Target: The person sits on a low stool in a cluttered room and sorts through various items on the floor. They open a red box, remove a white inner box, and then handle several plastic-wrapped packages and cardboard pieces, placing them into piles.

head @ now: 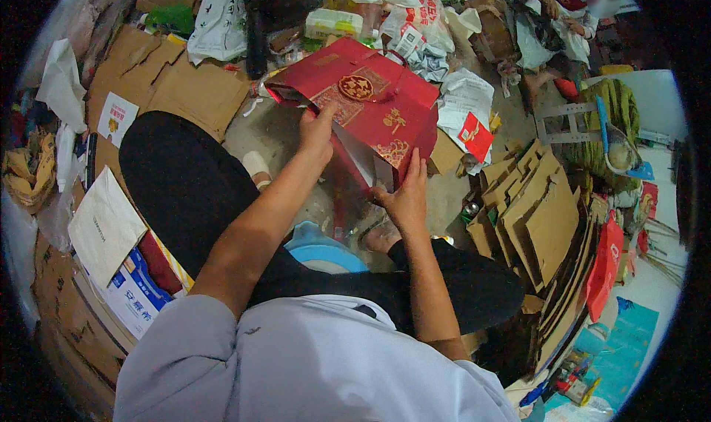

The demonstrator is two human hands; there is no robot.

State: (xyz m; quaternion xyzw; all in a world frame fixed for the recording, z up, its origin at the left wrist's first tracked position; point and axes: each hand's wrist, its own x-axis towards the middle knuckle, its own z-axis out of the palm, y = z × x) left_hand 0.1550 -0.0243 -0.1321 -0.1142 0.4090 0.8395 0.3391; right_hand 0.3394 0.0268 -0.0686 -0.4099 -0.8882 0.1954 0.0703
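A red paper gift bag (383, 100) with gold print and a round emblem is held up in front of me, above the floor. My left hand (318, 130) grips its near left edge, with the thumb on the printed face. At the lower right corner, my right hand (407, 191) holds the side with its fingers spread along the edge. The side nearest me gapes, and a pale inner surface shows there. Beneath my lap, part of a light blue plastic stool (322, 250) is visible.
Flattened cardboard (194, 94) lies at the left, and upright cardboard sheets (547, 216) stack at the right. Plastic bags (422, 16) and crumpled paper (466, 100) lie beyond the bag. A white paper bag (105, 227) rests by my left leg. Another person (561, 16) is at upper right.
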